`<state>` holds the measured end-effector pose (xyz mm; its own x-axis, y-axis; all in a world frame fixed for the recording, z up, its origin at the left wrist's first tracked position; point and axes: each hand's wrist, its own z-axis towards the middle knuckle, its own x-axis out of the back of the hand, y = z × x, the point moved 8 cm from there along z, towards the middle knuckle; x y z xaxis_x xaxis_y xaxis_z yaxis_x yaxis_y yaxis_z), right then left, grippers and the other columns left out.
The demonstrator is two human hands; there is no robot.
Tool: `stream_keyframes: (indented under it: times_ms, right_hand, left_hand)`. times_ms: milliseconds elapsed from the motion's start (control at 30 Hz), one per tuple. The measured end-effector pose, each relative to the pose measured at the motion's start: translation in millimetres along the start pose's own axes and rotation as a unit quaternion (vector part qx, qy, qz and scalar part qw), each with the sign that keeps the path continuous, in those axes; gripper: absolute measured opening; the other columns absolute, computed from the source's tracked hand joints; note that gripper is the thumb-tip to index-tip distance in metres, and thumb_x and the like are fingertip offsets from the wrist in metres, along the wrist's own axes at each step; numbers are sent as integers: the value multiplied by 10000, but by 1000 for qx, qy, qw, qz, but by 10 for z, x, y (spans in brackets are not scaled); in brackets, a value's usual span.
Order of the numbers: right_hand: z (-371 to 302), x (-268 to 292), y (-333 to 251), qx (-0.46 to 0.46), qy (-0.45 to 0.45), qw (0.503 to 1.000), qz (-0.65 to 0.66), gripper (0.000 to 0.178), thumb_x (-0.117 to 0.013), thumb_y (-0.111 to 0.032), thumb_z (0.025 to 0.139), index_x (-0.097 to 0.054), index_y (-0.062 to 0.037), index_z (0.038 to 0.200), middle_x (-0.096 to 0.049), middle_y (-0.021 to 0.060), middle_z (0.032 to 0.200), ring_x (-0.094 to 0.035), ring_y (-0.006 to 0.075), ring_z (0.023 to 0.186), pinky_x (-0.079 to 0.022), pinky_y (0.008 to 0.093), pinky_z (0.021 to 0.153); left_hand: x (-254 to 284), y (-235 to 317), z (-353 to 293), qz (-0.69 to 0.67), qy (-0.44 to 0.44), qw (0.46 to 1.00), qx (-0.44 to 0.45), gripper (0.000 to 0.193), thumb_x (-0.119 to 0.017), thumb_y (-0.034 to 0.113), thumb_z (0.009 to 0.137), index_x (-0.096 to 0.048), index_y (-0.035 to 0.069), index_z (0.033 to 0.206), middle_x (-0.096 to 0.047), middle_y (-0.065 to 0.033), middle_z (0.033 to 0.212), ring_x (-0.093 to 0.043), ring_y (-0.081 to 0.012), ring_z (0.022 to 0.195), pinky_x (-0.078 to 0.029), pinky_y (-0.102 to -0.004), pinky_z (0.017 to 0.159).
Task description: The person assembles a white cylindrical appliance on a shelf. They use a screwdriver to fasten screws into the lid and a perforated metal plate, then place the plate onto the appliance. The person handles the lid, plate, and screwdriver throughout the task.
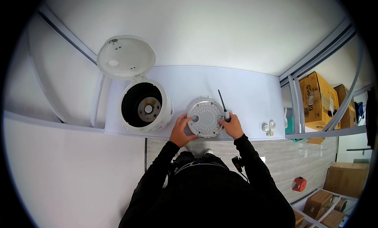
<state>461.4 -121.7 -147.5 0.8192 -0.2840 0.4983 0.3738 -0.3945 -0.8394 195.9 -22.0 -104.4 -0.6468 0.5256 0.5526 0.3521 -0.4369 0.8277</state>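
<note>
Round silver-grey disc (206, 118): dotted face up, round opening near 9 o'clock, apparently whole. Screwdriver (226, 113) sits just beside disc's 3 o'clock; dark shaft, pale handle with dark end, tip pointing between 11 and 12.

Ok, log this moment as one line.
left hand: on disc rim; right hand: at disc rim and screwdriver; cooker: left of disc, lid open

2 arms (156, 161) forward | left hand (180, 132) spread | right hand (234, 127) curled
</note>
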Motion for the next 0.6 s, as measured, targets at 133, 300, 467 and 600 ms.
stream_keyframes:
  times_ms: [133, 300, 467, 600]
  right_hand:
    - [10, -1, 5, 1, 0, 1000, -7, 379, -767, -271, 836, -693, -36, 1124, -596, 248, 981, -578, 402, 954, -489, 475, 851]
    - [-33, 43, -142, 21, 18, 997, -75, 452, -767, -282, 846, -674, -43, 1218, -584, 249, 1023, -586, 398, 965, -498, 467, 863]
    - [-39, 28, -64, 19, 33, 995, -94, 606, -767, -285, 847, -612, -54, 1385, -554, 234, 1104, -611, 371, 973, -520, 441, 882]
    - [-51, 11, -46, 15, 34, 995, -93, 646, -761, -265, 847, -580, -66, 1435, -535, 220, 1129, -620, 359, 981, -529, 432, 877]
  left_hand:
    - [-23, 3, -11, 7, 4, 1000, 9, 920, -960, 218, 599, -541, 85, 1407, -424, -210, 1514, -440, -397, 1407, -415, -467, 1152]
    - [-52, -57, -16, 23, -4, 1000, 17, 952, -957, 268, 621, -507, 56, 1433, -405, -213, 1535, -422, -396, 1422, -403, -458, 1165]
    - [-96, -19, 6, 94, -36, 995, 7, 1078, -933, 356, 680, -392, -31, 1528, -376, -222, 1564, -394, -384, 1444, -382, -434, 1184]
    - [-96, 64, 6, 114, -21, 993, -9, 1095, -927, 402, 687, -397, -80, 1515, -394, -236, 1544, -413, -386, 1431, -387, -434, 1179]
